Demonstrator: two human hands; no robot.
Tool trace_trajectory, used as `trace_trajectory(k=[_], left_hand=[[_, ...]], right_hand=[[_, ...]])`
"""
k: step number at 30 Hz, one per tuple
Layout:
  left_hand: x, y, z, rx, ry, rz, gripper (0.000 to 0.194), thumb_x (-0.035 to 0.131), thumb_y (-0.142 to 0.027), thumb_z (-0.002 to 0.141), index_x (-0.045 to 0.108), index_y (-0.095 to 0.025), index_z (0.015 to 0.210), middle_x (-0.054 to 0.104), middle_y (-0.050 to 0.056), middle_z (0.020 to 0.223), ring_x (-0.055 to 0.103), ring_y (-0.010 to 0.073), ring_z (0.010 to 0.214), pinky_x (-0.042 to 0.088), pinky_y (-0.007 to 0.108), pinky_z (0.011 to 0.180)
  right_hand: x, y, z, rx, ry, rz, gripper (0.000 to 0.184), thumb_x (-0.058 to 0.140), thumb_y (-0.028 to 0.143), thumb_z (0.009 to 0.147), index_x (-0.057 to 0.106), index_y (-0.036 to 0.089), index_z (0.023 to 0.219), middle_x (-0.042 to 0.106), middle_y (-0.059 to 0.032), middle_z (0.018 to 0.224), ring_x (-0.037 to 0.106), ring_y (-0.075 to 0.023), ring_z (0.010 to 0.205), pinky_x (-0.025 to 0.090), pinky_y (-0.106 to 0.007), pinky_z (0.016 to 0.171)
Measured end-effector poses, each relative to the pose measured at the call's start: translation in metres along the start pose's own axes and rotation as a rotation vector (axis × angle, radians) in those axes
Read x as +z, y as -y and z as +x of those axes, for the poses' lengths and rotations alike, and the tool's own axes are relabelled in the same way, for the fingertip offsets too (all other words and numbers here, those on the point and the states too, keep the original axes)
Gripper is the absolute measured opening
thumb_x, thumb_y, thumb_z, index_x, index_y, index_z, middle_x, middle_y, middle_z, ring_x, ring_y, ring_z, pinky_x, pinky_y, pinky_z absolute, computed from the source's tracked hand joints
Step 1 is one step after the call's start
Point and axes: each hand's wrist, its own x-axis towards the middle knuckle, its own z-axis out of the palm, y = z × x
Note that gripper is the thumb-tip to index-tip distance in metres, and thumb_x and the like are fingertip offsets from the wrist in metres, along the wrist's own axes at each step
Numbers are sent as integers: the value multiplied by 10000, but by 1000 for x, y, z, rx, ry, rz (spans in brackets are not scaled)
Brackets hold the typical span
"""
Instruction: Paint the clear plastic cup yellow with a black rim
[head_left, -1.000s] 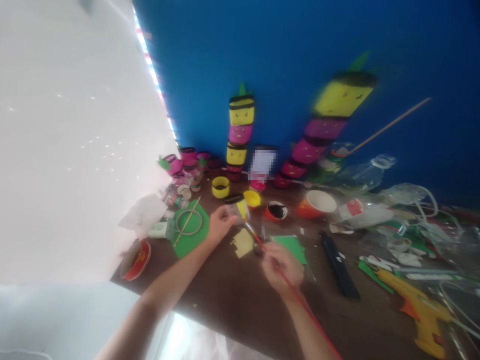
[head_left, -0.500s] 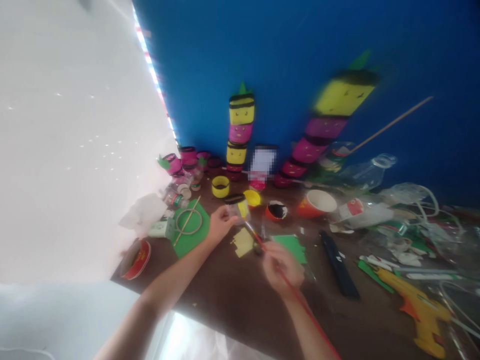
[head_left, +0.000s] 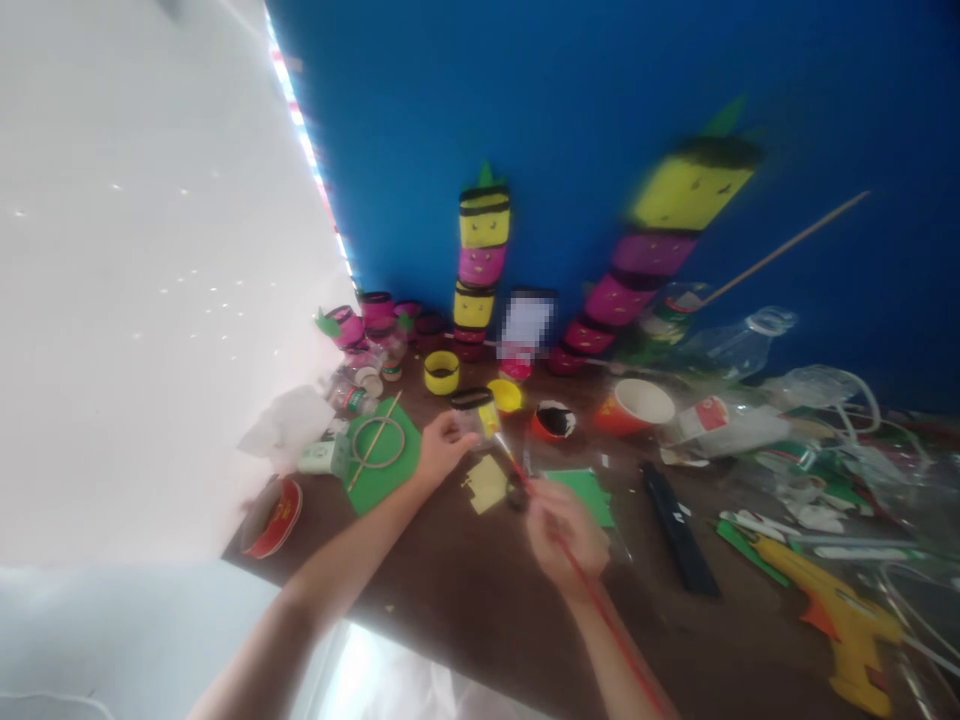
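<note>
My left hand (head_left: 445, 446) is closed on a small clear plastic cup piece (head_left: 471, 427) with a dark rim and a yellow painted patch on its right side. A long red paintbrush (head_left: 520, 472) is gripped in my right hand (head_left: 568, 528), its tip at or very close to the yellow patch. Behind the cup piece sits a small pot of yellow paint (head_left: 505, 396). To its right is an orange cup (head_left: 553, 421) with black inside. A pale yellow paper scrap (head_left: 488, 485) lies between my hands, and green foam (head_left: 581, 494) lies beyond my right hand.
Painted pink and yellow cup stacks (head_left: 481, 265) lean by the blue wall. A glue gun (head_left: 838, 610), a black case (head_left: 679, 530) and plastic bottles (head_left: 731, 350) crowd the right. On the left are a green sheet (head_left: 386, 470) with a ring and a red band (head_left: 276, 520).
The brush tip has shifted slightly up and right along the yellow patch. My left hand keeps the cup piece in nearly the same place.
</note>
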Motion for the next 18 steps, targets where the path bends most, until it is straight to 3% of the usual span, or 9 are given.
trace_trajectory(k=[18], left_hand=[[-1,5,0,5,43,57,328,744,-204,521,595,-155,809,654,18,805,633,157,796,512,342,814]], right_hand=[[9,-12,-11,53,-18,-37,193,627,60,722,622,192,863,701,-65,876,676,-176,783,582,-334,738]])
